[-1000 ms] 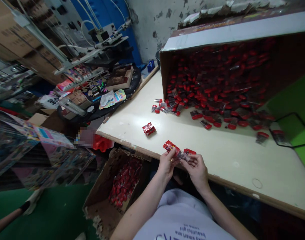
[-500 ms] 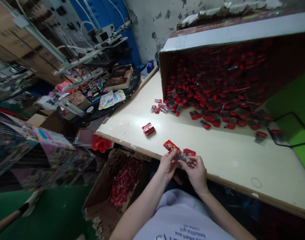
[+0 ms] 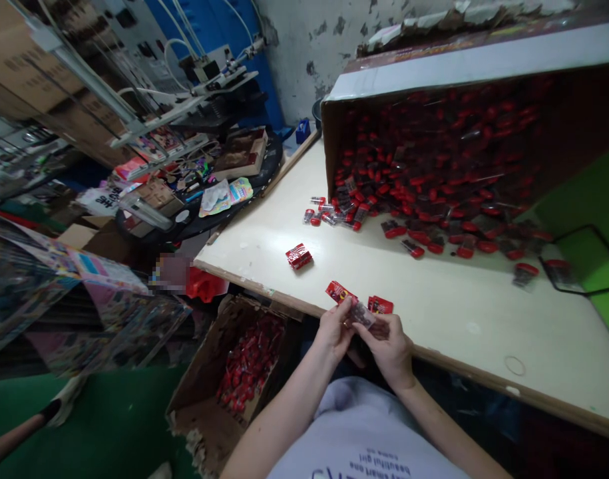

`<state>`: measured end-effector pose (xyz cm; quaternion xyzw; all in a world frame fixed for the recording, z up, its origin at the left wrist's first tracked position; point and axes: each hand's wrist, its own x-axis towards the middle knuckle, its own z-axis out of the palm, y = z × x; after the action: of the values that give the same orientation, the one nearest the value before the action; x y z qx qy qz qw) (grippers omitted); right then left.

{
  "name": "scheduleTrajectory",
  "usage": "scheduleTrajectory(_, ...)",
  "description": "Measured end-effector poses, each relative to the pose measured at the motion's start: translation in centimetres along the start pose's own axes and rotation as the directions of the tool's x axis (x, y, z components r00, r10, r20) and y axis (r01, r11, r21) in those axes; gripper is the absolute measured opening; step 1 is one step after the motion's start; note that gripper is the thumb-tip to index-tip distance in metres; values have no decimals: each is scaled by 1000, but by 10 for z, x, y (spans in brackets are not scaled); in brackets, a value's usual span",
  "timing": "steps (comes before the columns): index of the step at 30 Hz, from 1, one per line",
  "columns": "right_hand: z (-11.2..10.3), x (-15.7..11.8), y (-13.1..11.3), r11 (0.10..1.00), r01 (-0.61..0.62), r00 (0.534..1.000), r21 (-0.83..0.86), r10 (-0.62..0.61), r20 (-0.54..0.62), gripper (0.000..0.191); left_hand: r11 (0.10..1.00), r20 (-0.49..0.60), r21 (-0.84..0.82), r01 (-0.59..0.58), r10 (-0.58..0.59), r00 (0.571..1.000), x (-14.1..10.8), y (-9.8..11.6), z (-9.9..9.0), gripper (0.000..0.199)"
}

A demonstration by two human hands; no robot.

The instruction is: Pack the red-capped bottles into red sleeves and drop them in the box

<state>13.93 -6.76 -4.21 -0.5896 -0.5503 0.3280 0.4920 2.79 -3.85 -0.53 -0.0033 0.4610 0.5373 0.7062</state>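
Note:
Both hands meet at the table's near edge around a small clear packet with dark contents and a red printed card at its upper end. My left hand pinches it near the card. The fingers of my right hand close on its lower right end; part of the packet is hidden behind them. Just beyond my right hand, a few red cards lie on the table. Farther left rests a small stack of red cards.
A large carton on its side spills many small clear packs with red caps onto the table. Below the left edge, an open cardboard box holds red-carded packets. A machine stands at left; a person's foot shows lower left.
The packet has turned slightly between my hands, and my right fingers have shifted a little along it. The whole view has moved slightly.

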Motion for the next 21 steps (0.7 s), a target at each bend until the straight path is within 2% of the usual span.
scheduleTrajectory(3, 4, 4, -6, 932, -238, 971, 273, 232, 53, 39, 999, 64, 24, 42, -44, 997, -1, 1, -2, 35)
scheduleTrajectory(6, 6, 5, -9, 839, -369, 929, 400, 348, 127, 39, 998, 88, 48, 34, -38, 995, -3, 1, -3, 39)
scheduleTrajectory(8, 7, 4, -10, 848, -355, 934, 393, 336, 119, 39, 998, 64, 60, 12, -16, 998, -4, -1, -3, 38)
scheduleTrajectory(11, 6, 2, -8, 927, -244, 970, 285, 238, 58, 40, 997, 8, 72, -13, 12, 1000, -5, -4, -2, 37)
scheduleTrajectory(14, 7, 2, -6, 967, -169, 986, 190, 166, 33, 39, 997, 1, 82, 1, -1, 1000, -5, -7, -2, 37)
scheduleTrajectory(19, 7, 4, -1, 971, -176, 984, 160, 172, 40, 40, 995, 19, 82, 62, -64, 998, -2, -7, -2, 36)
scheduleTrajectory(21, 3, 5, 2, 967, -178, 982, 185, 163, 92, 41, 995, 19, 70, 66, -67, 998, 0, -4, -3, 35)
